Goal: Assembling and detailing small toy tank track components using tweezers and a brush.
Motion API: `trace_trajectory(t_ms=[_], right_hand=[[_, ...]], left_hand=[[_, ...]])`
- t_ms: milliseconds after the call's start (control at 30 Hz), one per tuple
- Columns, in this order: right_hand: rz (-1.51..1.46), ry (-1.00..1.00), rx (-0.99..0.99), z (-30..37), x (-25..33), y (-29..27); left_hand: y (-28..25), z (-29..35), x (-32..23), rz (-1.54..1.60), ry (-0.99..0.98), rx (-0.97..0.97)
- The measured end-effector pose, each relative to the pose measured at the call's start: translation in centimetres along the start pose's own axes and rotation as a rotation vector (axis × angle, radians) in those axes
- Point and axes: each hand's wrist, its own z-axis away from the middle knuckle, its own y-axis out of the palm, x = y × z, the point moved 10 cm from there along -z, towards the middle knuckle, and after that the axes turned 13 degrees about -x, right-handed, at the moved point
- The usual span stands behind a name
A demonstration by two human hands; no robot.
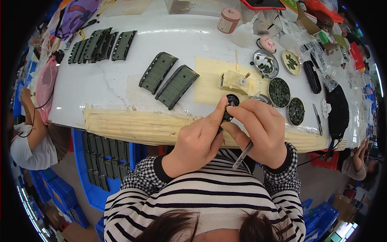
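My left hand (198, 142) is closed around a dark piece with a rounded top (232, 100), held upright over the table's near edge. The thumb lies along its side, and most of the piece is hidden by fingers. My right hand (260, 127) is closed, its fingertips pinched against the same piece. A slim silver tool (242, 155) sticks out below the right palm; its working end is hidden. Left of the hands lie two dark green ribbed curved panels (158, 72), (177, 86). Just beyond is a block wrapped in cream tape (234, 82).
Round tins of small dark green pieces (279, 92), (296, 111) stand right, near a silver dish (266, 63). More panels (96, 44) lie far left. A blue crate (82, 169) of panels is below the table. Other people sit at both sides.
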Motion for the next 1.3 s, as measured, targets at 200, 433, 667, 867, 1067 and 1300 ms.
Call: trace_trajectory(t_ms=[200, 433, 667, 867, 1067, 1300], right_hand=[[-0.095, 0.062, -0.101, -0.2, -0.9, -0.9], [-0.152, 0.139, -0.128, 0.1, -1.2, -0.9], [0.041, 0.458, -0.233, 0.1, -5.8, -3.9], [0.083, 0.443, -0.168, 0.3, -9.0, -0.7], [0.04, 0.402, -0.21, 0.2, -8.7, -0.7], [-0.328, 0.503, -0.44, 0.5, -5.5, -4.0]], left_hand=[[-0.4, -0.7, 0.1, 0.042, -0.001, -0.038], [-0.5, -0.7, 0.2, 0.057, -0.014, -0.04], [1.1, 1.6, 4.3, 0.745, -0.587, -0.043], [2.6, 1.5, 4.2, 1.118, -0.9, 0.122], [4.0, 2.7, 4.7, 1.408, -1.097, 0.069], [5.3, 3.1, 3.6, 1.703, -1.232, 0.093]])
